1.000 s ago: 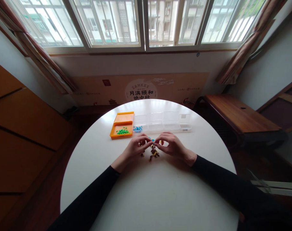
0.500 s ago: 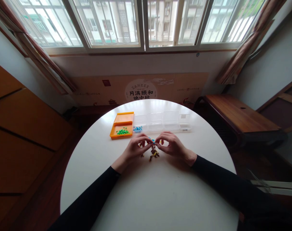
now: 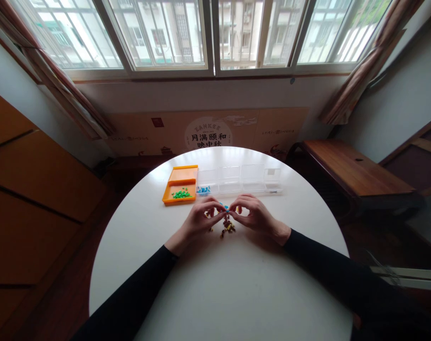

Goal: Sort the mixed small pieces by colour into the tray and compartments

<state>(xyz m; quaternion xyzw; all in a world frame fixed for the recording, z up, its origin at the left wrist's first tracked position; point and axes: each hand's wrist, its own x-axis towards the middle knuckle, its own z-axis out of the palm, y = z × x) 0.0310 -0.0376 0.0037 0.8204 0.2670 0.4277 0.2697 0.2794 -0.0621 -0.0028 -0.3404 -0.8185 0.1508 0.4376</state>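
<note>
My left hand (image 3: 204,214) and my right hand (image 3: 252,211) meet fingertip to fingertip above the table. Between their pinched thumbs and forefingers is a small blue piece (image 3: 227,209), too tiny to make out in detail. Right under the fingers lies a loose pile of small brown and yellow pieces (image 3: 228,227), partly hidden by both hands. Beyond my left hand, small blue pieces (image 3: 203,190) sit in the leftmost compartment of a clear plastic box (image 3: 233,186). An orange box (image 3: 168,199) with its lid open holds many small green pieces (image 3: 181,194).
All of this is on a round white table (image 3: 215,293). A wooden bench (image 3: 357,166) stands beyond its right edge, and orange-brown cabinets (image 3: 33,189) line the left side. Behind the table a printed cardboard panel (image 3: 130,125) leans below the window (image 3: 158,38).
</note>
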